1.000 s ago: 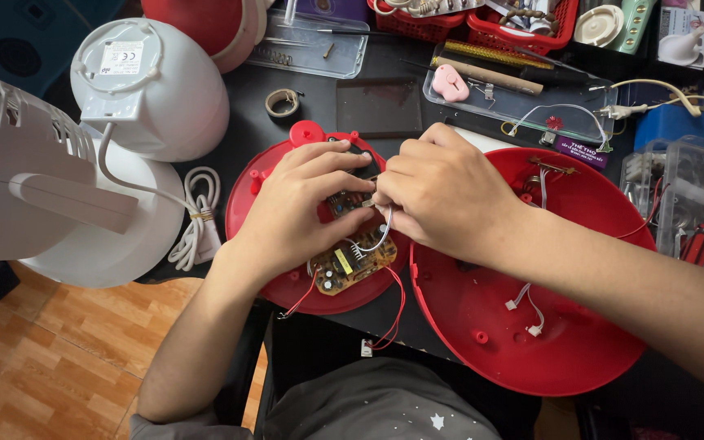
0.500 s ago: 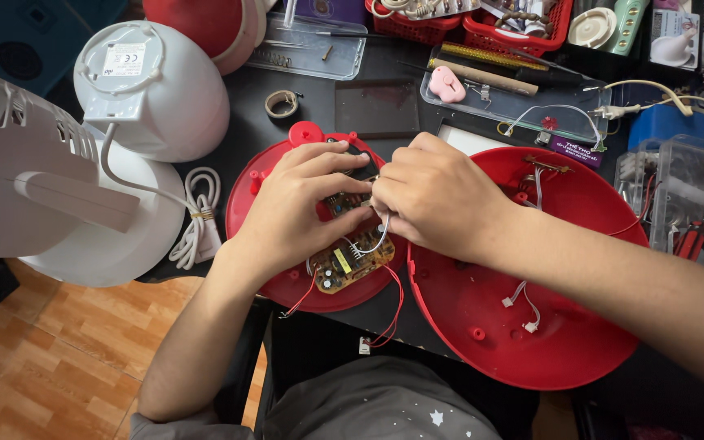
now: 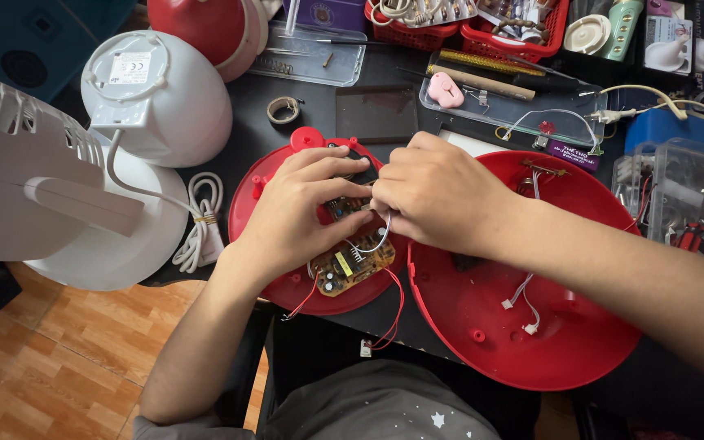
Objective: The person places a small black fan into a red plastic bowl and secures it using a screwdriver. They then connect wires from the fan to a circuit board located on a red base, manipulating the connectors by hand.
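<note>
A tan circuit board (image 3: 354,265) studded with small components is seen seated inside a round, glossy red plastic shell (image 3: 287,285) on a dark, cluttered workbench (image 3: 385,106). The left hand (image 3: 299,208) is spread over the board, fingers curled loosely against it; the right hand (image 3: 437,191) is pinched on a thin white wire (image 3: 380,242) above it. A second red shell (image 3: 531,326) lies right of the board, wood-plank flooring (image 3: 59,358) to its lower left.

A small repair workshop: opened red shells (image 3: 523,326), a bare circuit board (image 3: 352,265), and parts baskets (image 3: 523,37) crowding the dark tabletop (image 3: 246,138).
</note>
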